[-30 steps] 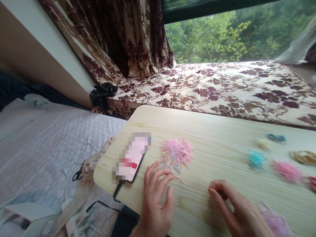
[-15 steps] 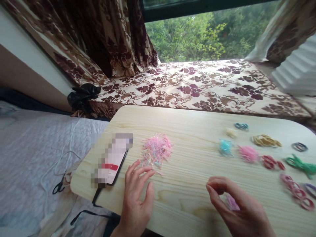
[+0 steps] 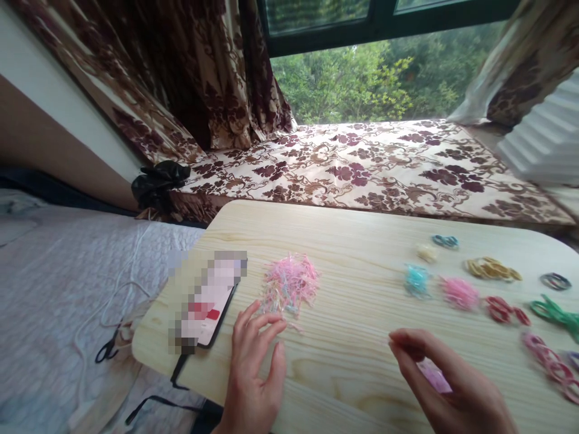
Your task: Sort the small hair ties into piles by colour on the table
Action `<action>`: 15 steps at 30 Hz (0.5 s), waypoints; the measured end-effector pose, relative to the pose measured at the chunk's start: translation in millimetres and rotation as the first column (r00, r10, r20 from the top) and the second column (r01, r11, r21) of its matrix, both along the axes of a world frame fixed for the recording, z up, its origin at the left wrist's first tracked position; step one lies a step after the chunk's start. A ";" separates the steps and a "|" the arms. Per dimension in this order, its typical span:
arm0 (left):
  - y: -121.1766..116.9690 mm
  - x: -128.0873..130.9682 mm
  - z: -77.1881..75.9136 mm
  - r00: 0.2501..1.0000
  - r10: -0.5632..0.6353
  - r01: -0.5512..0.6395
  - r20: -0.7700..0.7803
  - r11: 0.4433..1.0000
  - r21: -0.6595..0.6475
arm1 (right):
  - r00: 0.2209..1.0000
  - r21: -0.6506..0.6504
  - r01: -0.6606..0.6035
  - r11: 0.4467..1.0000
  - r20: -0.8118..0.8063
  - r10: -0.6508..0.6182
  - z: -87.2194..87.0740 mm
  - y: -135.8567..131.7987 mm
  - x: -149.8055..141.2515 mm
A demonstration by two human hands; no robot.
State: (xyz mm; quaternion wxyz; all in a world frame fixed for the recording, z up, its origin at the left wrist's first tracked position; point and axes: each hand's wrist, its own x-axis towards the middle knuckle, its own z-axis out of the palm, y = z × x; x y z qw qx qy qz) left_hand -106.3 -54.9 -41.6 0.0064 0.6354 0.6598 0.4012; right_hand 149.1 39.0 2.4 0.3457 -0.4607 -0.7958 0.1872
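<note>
My left hand (image 3: 256, 367) lies on the light wooden table (image 3: 344, 241) with its fingers spread, fingertips just short of a mixed pile of thin pink and pastel rubber bands (image 3: 289, 283). My right hand (image 3: 447, 386) hovers over the table's near edge with thumb and fingers pinched together; a pale pink band or small pile (image 3: 433, 375) shows under it, and whether the fingers grip it I cannot tell. Sorted little heaps lie to the right: cyan (image 3: 417, 280), pink (image 3: 459, 292), red (image 3: 502, 308), yellow (image 3: 492, 269), green (image 3: 554, 312).
A phone (image 3: 212, 301) on a black cable lies at the table's left, beside my left hand. More bands (image 3: 549, 361) sit at the right edge. A white quilted bed (image 3: 67, 283) with a white cable lies left. Behind is a floral-covered window seat (image 3: 362, 163).
The view swung right, then tilted slightly. My right hand rose from the table into a pinch over the pale pink band. My left hand kept its place by the mixed pile.
</note>
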 end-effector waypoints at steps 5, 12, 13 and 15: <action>-0.3 -2.5 -1.2 0.999 -0.011 0.012 -0.035 1.000 0.014 | 0.987 -0.313 0.006 0.950 -0.151 -0.056 1.0 0.0 -6.3; 1.8 -1.2 1.6 0.999 0.009 -0.008 -0.030 0.999 0.037 | 0.907 -0.737 -0.083 0.671 -0.335 -0.254 13.5 -5.1 -27.3; 1.6 -1.4 1.3 0.999 0.007 -0.006 -0.031 0.999 0.038 | 0.887 -0.762 -0.096 0.641 -0.358 -0.293 13.7 -6.5 -30.7; 0.5 -2.3 0.2 0.999 0.005 -0.003 -0.032 0.999 0.038 | 0.830 -0.793 -0.108 0.600 -0.404 -0.385 12.1 -9.7 -36.9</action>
